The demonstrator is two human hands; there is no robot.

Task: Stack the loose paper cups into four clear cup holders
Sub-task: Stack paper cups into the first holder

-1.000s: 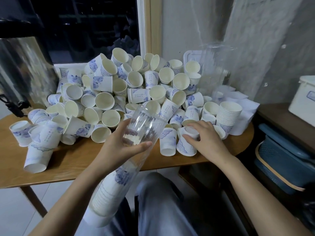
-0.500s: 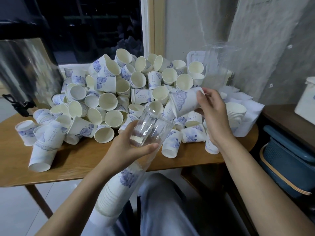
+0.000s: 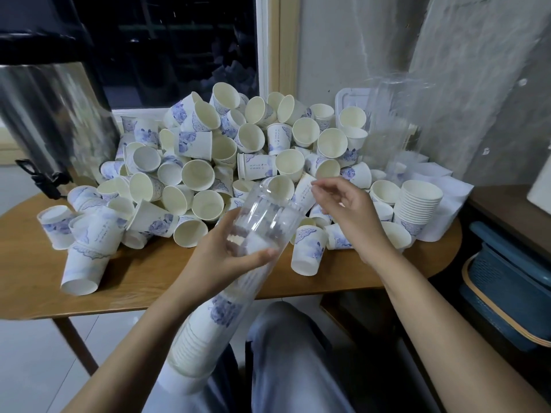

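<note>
The left hand (image 3: pixel 220 257) curls its fingers round the tilted clear holder (image 3: pixel 262 222), whose lower part holds nested cups (image 3: pixel 208 323). The right hand (image 3: pixel 351 213) hovers beside the holder's mouth, fingers loosely spread, holding nothing. Loose cups (image 3: pixel 226 150) lie heaped on the worktop (image 3: pixel 149 278) behind the holder.

Single head-worn view — forward and down, close over the table (image 3: pixel 125 281).

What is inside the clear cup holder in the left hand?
Inside the clear cup holder, a nested stack of paper cups fills the lower part; the left hand hides the stack's top.
</note>
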